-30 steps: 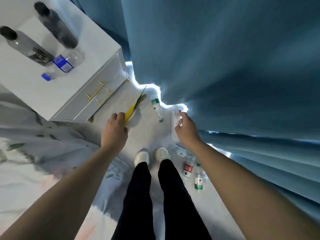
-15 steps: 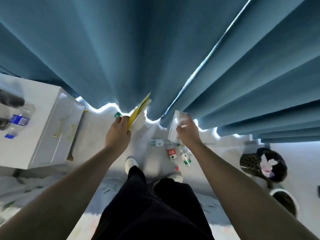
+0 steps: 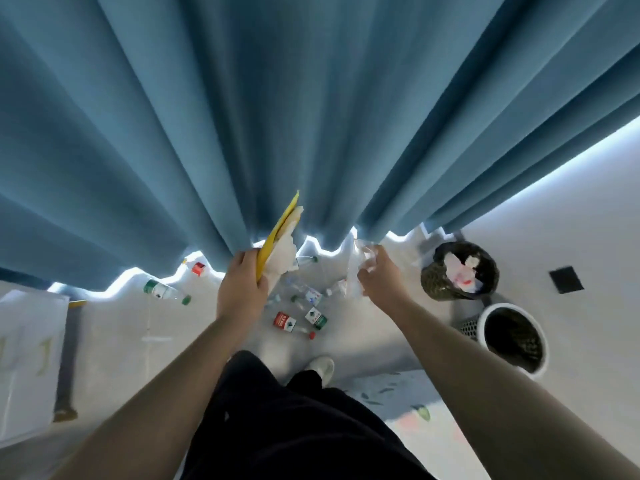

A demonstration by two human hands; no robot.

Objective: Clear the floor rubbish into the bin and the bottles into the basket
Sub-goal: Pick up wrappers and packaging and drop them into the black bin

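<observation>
Left hand (image 3: 242, 289) is clamped on a flat yellow sheet (image 3: 280, 226) plus a wad of white crumpled paper (image 3: 285, 254). Fingers are curled round both, and the sheet sticks up past the knuckles toward the blue curtain (image 3: 311, 116). Right hand (image 3: 377, 278) pinches a crumpled clear wrapper (image 3: 351, 282), fingers curled on it, and the wrapper hangs on the hand's inner side. Both hands are raised over the floor (image 3: 114, 334) and kept apart.

Bottles lie loose on the floor. A green-label bottle (image 3: 166, 292) is out to the left of the left hand. A red-label bottle (image 3: 285, 322) and another green-label one (image 3: 316, 317) lie side by side below and between the two hands. A blurred cluster of clear bottles (image 3: 304, 294) sits between the hands, count unclear. A small red item (image 3: 198, 268) lies at the curtain hem left of the left hand; what it is cannot be told.

Bin (image 3: 433, 282), black-bag lined with white and pink rubbish inside, stands right of the right hand. White-rimmed mesh basket (image 3: 502, 308) stands just beside the bin, nearer the person, dark inside. White cabinet (image 3: 27, 358) stands far left of the left hand. Black trousers (image 3: 294, 420) and one white shoe (image 3: 322, 367) show beneath the arms.
</observation>
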